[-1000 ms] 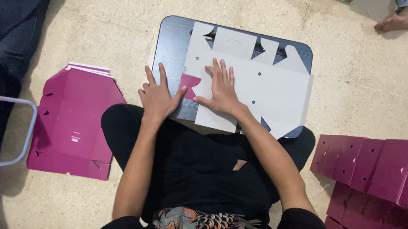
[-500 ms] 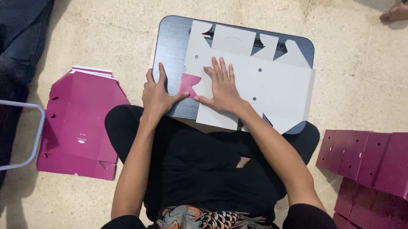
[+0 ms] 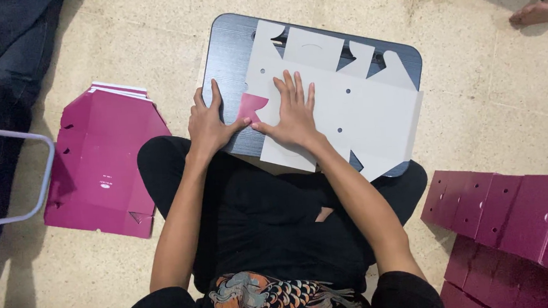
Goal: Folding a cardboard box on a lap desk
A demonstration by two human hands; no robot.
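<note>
Both hands are pressing flat, fingers spread and gripping nothing, the left hand [image 3: 207,123] beside the magenta flap [image 3: 249,105] and the right hand [image 3: 292,114] on the white die-cut box blank [image 3: 355,113] (lying on the dark lap counter [image 3: 228,54]), so pressing evenly along the fold should be creasing it cleanly.

A flat die-cut cardboard box blank [image 3: 342,114] is showing its white underside, with one small flap [image 3: 251,105] folding over to show magenta. It is lying on a dark grey, finely streaked rectangular lap surface [image 3: 231,54]. A stack of flat magenta box blanks [image 3: 104,162] is showing white edges at its top. The folded magenta boxes [image 3: 516,220] are looking slightly darker, perhaps from shadow. The speckled beige floor [image 3: 475,95] is carrying faint stains. The person is wearing black, with an orange-and-white fish print [image 3: 278,298].
</note>
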